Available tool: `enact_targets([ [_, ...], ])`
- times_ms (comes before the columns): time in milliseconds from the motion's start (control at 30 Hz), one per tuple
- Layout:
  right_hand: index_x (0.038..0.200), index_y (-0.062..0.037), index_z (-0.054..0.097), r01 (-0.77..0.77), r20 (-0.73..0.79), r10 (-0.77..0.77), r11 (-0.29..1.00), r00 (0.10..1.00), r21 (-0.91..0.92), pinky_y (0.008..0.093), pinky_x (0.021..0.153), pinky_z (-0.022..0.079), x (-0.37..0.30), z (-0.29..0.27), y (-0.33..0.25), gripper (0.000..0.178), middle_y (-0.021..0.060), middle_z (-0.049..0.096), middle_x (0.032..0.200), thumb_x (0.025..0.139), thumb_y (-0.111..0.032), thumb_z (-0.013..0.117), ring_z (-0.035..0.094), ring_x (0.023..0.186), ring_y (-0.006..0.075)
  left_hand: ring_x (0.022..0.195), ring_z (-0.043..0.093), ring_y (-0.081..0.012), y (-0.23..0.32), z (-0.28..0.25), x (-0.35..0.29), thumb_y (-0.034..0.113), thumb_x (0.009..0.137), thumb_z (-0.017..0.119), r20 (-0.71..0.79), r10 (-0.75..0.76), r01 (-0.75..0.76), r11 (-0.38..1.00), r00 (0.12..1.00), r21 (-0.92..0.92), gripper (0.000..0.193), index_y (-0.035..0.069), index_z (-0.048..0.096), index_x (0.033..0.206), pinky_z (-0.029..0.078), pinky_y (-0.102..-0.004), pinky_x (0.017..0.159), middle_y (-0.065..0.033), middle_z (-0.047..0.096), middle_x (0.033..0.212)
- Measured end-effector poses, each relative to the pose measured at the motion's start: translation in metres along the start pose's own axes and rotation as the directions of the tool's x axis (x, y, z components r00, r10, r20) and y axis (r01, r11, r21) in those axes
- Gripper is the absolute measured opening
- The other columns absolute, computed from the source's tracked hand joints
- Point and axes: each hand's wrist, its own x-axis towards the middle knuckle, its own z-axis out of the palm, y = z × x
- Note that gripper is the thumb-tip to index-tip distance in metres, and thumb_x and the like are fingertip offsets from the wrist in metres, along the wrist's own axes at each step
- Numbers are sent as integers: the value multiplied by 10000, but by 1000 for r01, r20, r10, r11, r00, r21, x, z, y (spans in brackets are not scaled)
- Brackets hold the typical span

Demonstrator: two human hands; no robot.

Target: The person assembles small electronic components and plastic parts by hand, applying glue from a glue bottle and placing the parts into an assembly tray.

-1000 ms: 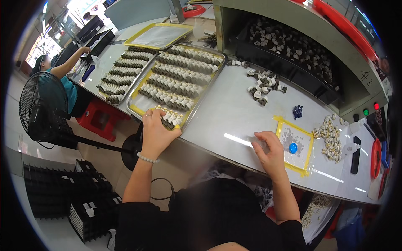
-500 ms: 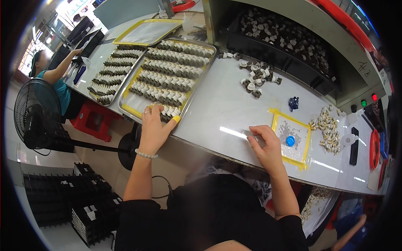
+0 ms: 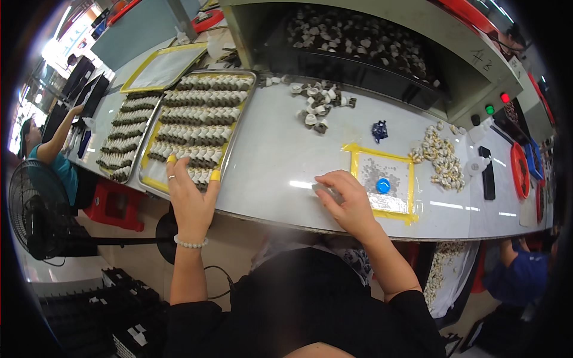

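My left hand (image 3: 192, 200) is at the near end of a metal tray (image 3: 251, 95) with a yellow-taped border. Its fingers, some with yellow tape on the tips, are spread around the nearest short row of small white-and-dark parts (image 3: 199, 176). Several longer rows (image 3: 197, 132) of the same parts fill the tray beyond. Over the table's front edge, my right hand (image 3: 349, 206) is curled, thumb and forefinger close together. A small greyish, see-through bit shows at its fingertips, too small to name. Right of it lies a yellow-taped sheet (image 3: 391, 206) bearing a round blue piece (image 3: 382, 186).
Loose white-and-dark parts (image 3: 316, 107) lie mid-table, with a cream pile (image 3: 441, 158) farther right. A machine housing (image 3: 358, 18) with a dark bin overhangs the back. Another parts tray (image 3: 122, 134) stands left. A fan (image 3: 39, 200) and a co-worker (image 3: 57, 146) are at far left.
The view has turned, so the table's contents sit farther left. My left hand's fingers have spread wider around the near row. My right hand keeps its curled shape.
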Motion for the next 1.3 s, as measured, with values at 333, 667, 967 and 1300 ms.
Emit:
enact_targets([
  [333, 932, -9, 645, 49, -112, -63, 991, 992, -127, 334, 744, 487, -49, -50, -6, 195, 125, 626, 914, 740, 13, 671, 606, 836, 275, 1171, 446, -418, 107, 109, 74, 96, 764, 600, 345, 432, -280, 868, 833, -410, 460, 23, 498, 1206, 371, -413, 997, -261, 452, 1286],
  [667, 975, -34, 641, -518, -570, 284, 801, 771, -301, 344, 715, 467, -95, -200, 67, 228, 101, 621, 934, 747, -25, 638, 620, 811, 232, 891, 516, -323, 106, 99, 50, -23, 715, 612, 352, 549, -349, 798, 758, -491, 315, 2, 562, 1026, 433, -399, 781, -146, 553, 988],
  [967, 932, -48, 625, -550, -403, 384, 679, 830, -486, 362, 724, 484, -73, -191, 80, 170, 91, 607, 944, 768, -90, 638, 619, 817, 254, 619, 476, -118, 88, 83, 32, -59, 656, 698, 462, 329, 23, 795, 824, -606, 304, -14, 613, 944, 423, -243, 564, -64, 532, 810],
  [1300, 976, -8, 649, -407, -392, 254, 832, 884, -377, 317, 647, 489, -80, -153, 42, 240, 99, 608, 876, 746, -54, 697, 599, 715, 212, 762, 586, -132, 84, 74, 11, -27, 794, 663, 556, 212, 506, 249, 804, -826, 306, -25, 561, 1082, 511, -240, 738, -60, 576, 961],
])
